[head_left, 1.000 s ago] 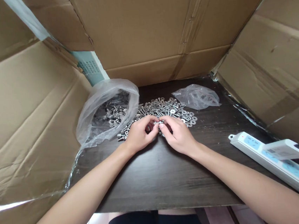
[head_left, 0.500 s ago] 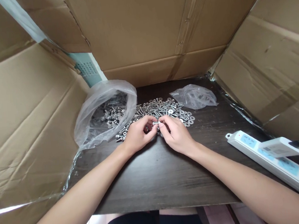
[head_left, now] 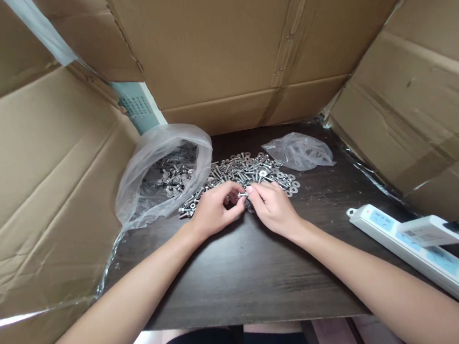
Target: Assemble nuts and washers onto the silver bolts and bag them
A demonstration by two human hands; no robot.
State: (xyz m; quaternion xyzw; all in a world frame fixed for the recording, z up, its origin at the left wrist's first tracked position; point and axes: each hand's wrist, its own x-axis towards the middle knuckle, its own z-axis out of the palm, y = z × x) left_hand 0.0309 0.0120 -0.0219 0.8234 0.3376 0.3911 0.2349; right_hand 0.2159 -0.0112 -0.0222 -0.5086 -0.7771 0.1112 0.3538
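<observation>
A small silver bolt [head_left: 242,194] lies between my two hands, just in front of a heap of loose hardware. My left hand [head_left: 217,208] is closed in a pinch at the bolt's left end. The thumb and fingers of my right hand [head_left: 274,206] are pressed together over its right end, which they hide. Whether a nut or washer sits on that covered end I cannot tell. Behind my hands spreads the pile of bolts, nuts and washers [head_left: 249,167], with flat washers [head_left: 292,185] along its right side.
An open clear plastic bag [head_left: 134,194] holding metal hardware stands at the left. Another crumpled plastic bag [head_left: 300,151] lies at the back right. A white power strip [head_left: 403,247] with a plugged-in adapter [head_left: 430,230] is at the right. Cardboard walls [head_left: 217,48] surround the dark table [head_left: 243,279].
My right fingers have closed further over the bolt's right end, so less of it shows. Both hands sit slightly lower in the view.
</observation>
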